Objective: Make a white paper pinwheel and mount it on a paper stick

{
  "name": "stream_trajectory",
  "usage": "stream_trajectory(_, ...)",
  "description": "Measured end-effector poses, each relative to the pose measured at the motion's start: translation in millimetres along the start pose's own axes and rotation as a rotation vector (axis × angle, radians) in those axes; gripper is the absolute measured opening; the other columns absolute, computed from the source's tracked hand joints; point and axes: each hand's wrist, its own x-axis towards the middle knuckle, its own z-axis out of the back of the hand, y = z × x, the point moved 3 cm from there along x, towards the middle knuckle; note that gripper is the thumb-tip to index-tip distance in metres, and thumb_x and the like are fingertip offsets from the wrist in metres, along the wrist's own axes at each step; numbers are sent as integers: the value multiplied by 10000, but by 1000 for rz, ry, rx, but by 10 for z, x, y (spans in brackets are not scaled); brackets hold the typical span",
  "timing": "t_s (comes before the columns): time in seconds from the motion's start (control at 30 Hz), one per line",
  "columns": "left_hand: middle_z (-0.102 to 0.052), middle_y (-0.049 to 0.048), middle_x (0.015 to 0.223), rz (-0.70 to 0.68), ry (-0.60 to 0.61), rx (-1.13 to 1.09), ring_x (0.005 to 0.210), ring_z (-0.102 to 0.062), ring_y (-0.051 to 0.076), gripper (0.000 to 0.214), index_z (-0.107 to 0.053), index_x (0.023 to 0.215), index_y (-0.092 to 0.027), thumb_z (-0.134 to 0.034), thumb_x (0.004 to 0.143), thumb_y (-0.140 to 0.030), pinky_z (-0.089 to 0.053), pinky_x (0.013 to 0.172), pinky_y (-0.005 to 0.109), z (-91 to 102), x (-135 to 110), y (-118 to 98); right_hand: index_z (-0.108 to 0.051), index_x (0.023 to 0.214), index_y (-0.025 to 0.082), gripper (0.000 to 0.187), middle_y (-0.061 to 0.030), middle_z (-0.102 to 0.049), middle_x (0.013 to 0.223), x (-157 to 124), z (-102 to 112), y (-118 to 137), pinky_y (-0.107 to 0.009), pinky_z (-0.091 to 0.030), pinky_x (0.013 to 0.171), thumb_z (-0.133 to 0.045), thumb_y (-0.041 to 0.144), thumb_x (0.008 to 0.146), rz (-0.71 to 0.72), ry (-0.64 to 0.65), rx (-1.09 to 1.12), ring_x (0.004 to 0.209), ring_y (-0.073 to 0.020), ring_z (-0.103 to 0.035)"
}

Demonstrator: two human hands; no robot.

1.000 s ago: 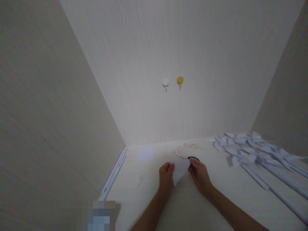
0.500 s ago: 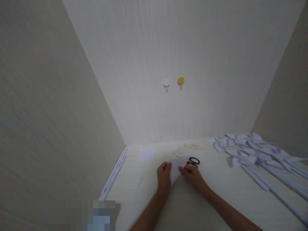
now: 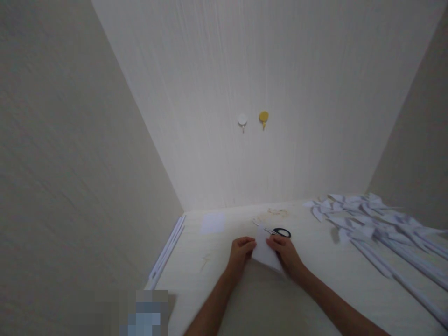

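White paper (image 3: 264,252) is between my two hands, over the pale tabletop: my left hand (image 3: 241,252) pinches its left edge, and the thumb and fingers of my right hand (image 3: 286,252) are closed on its right side. Scissors (image 3: 276,230) lie just beyond. Streaked and pale, the back wall (image 3: 210,93) bears a white hook (image 3: 242,120) and a yellow hook (image 3: 263,116); greyer side walls (image 3: 70,140) flank it. Paper rolls (image 3: 167,252) line the table's left edge near a flat sheet (image 3: 213,223); folded paper pieces (image 3: 364,228) and long white rods (image 3: 416,296) spread over the right.
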Motion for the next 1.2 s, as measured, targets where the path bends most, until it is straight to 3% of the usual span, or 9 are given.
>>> stream_trajectory(0.13,-444,-28,405,-13,68,80,375,-386,67,269,-518,466,-110,-668,485,-332,-277,393,208,19,27,4,-405,385,162,313,64,-315,410,-28,-65,53,-204,-214,411,-596,337,560,26,122,-130,426,-76,-282)
stream_trajectory(0.37,-314,-56,364,-121,-47,277,356,-273,43,354,-443,370,-120,-640,509,-378,-173,365,207,47,43,22,-357,412,176,295,63,-294,425,-64,-126,82,-201,-187,400,-526,319,607,35,235,-286,422,-73,-256)
stream_trajectory(0.47,-325,-54,353,-141,-69,236,348,-277,43,343,-452,366,-117,-641,512,-364,-188,363,205,52,45,16,-353,423,177,294,64,-290,433,-70,-128,88,-203,-181,404,-508,326,623,35,251,-317,420,-70,-246)
stream_trajectory(0.63,-490,10,419,-116,-118,62,389,-425,98,279,-557,485,-94,-613,554,-359,-308,402,226,147,80,-59,-328,399,177,337,75,-253,410,-62,-121,97,-202,-161,405,-517,346,622,92,264,-340,406,-61,-226)
stream_trajectory(0.8,-513,9,438,-199,-224,-116,403,-460,104,248,-570,507,-91,-623,547,-330,-364,441,240,282,101,-157,-408,406,165,332,62,-346,393,-56,-117,106,-200,-244,423,-520,382,631,113,268,-270,394,-67,-313)
stream_trajectory(0.97,-544,14,477,-315,-380,-144,435,-496,119,296,-600,567,-92,-589,575,-388,-385,447,241,433,116,-209,-458,417,158,318,36,-414,412,-40,-21,105,-207,-270,434,-536,392,619,113,129,-152,417,-82,-365)
stream_trajectory(1.03,-552,8,483,-404,-524,-7,443,-502,121,317,-613,601,-100,-559,605,-412,-387,438,235,490,76,-249,-434,398,163,344,44,-389,394,-36,22,83,-206,-257,420,-529,397,631,100,26,-142,397,-76,-339)
stream_trajectory(1.1,-559,3,479,-518,-640,225,455,-515,126,315,-622,613,-108,-524,648,-406,-397,437,230,481,-1,-294,-419,369,165,403,46,-365,362,-43,5,62,-209,-250,407,-489,430,665,91,26,-184,369,-72,-318)
stream_trajectory(1.2,-631,20,597,-703,-530,567,566,-579,150,272,-639,680,-135,-458,726,-333,-457,518,251,299,-118,-314,-532,450,149,460,1,-483,423,-72,-111,58,-216,-294,426,-373,481,725,111,204,-234,404,-93,-401)
